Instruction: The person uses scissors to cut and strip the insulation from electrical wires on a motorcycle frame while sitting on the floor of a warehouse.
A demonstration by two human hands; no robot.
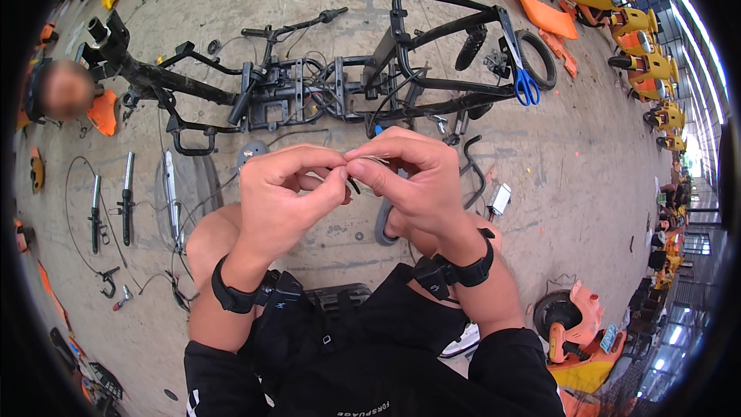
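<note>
My left hand (289,185) and my right hand (417,177) meet in front of me, thumbs and forefingers pinched together. Between the fingertips runs a thin wire (376,159), mostly hidden by the fingers. A short black end (354,186) pokes out below the left fingertips. Just beyond the hands lies the bare black scooter frame (193,86), with cables (316,96) running through its middle. A blue tip (378,130) shows behind my right hand; what it belongs to is hidden. Blue-handled scissors (526,86) rest on the frame's right end.
Two fork tubes (127,199) and a cable (69,185) lie on the floor at left. A wheel (536,60) and orange panels (540,11) are at far right. Yellow scooters (637,31) line the right side. Another person (65,89) is at far left.
</note>
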